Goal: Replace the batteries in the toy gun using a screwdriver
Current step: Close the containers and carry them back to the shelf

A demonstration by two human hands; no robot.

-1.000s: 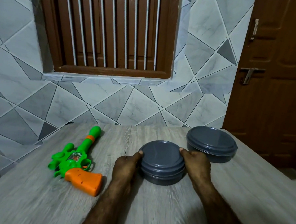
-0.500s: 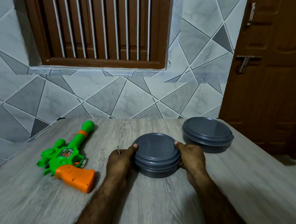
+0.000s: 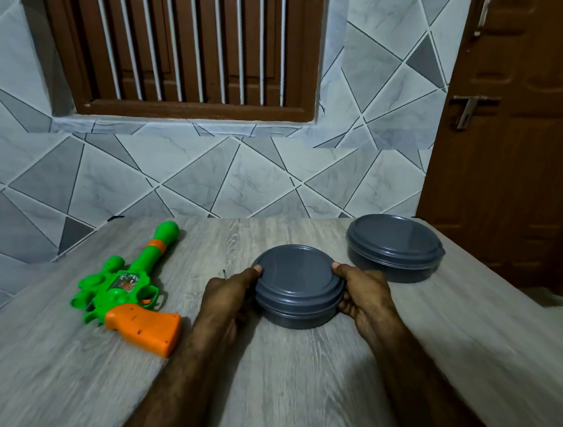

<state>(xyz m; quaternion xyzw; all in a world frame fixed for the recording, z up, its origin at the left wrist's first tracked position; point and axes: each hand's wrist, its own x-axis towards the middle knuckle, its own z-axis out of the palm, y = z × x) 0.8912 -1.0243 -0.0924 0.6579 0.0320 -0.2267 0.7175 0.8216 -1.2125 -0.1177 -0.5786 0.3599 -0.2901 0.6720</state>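
Observation:
A green toy gun [image 3: 129, 281] with an orange grip lies on the grey wooden table [image 3: 274, 384], left of my hands, its barrel pointing away. A small round grey lidded container [image 3: 297, 283] stands at the table's middle. My left hand [image 3: 231, 294] grips its left side with the thumb on the lid's rim. My right hand [image 3: 365, 297] grips its right side the same way. A thin metal tip [image 3: 225, 273] pokes out behind my left hand; what it belongs to is hidden. No batteries are visible.
A larger grey lidded container [image 3: 394, 246] stands at the table's back right. A tiled wall with a brown louvred window [image 3: 186, 42] is behind the table. A brown door [image 3: 528, 134] stands to the right, past the table's edge.
Both hands stay on the small container. The view has shifted slightly, so the whole scene sits a little lower and to the right in the frame.

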